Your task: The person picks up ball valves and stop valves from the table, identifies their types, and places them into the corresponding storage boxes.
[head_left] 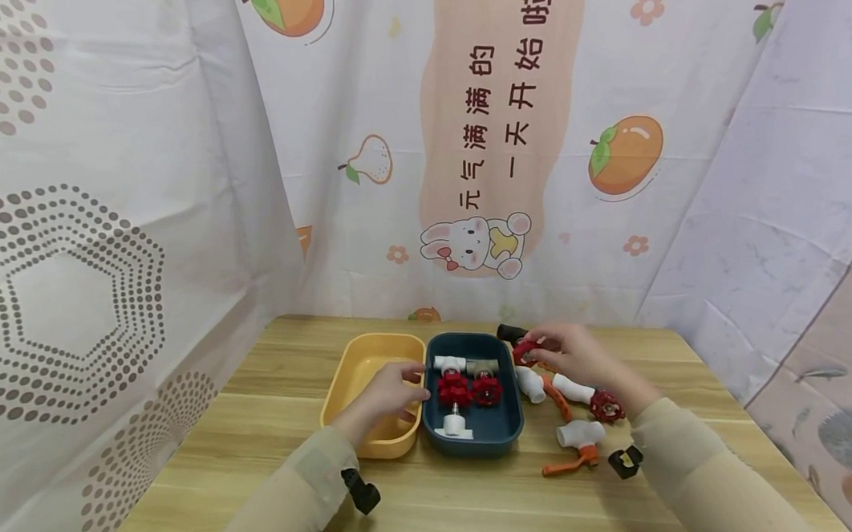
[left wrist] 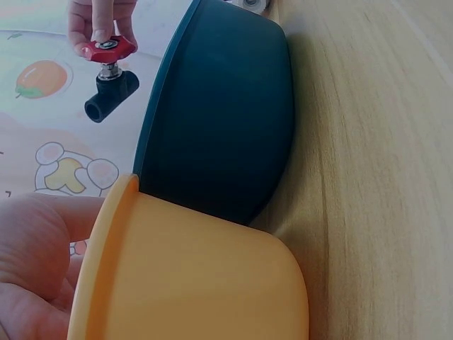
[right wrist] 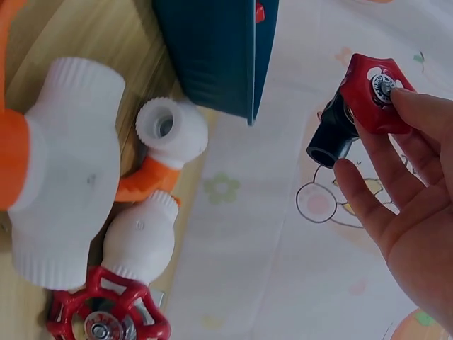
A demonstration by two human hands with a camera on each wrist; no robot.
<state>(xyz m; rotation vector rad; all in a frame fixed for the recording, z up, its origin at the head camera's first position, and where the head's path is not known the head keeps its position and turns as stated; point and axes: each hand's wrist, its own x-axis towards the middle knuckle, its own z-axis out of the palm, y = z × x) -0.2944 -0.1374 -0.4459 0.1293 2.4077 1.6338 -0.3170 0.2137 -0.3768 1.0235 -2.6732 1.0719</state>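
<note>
My right hand (head_left: 574, 356) holds a black stop valve (right wrist: 333, 136) by its red handwheel, with the thumb on the hub. The valve is lifted to the right of the dark blue bin (head_left: 517, 430); its black body hangs below the wheel in the left wrist view. Inside that bin lie two white valves and one brownish valve (head_left: 486, 387) with red handwheels. My left hand (head_left: 392, 392) is over the yellow bin (head_left: 388, 450), its fingers loosely bent and reaching toward the shared edge of the bins. Nothing is held in it.
Right of the blue bin lie a white ball valve (head_left: 582, 433) with an orange lever, another orange-lever valve (head_left: 531, 383), and a white valve with a dark red handwheel (head_left: 607, 405). A printed curtain (head_left: 368, 261) hangs behind the wooden table (head_left: 263, 459).
</note>
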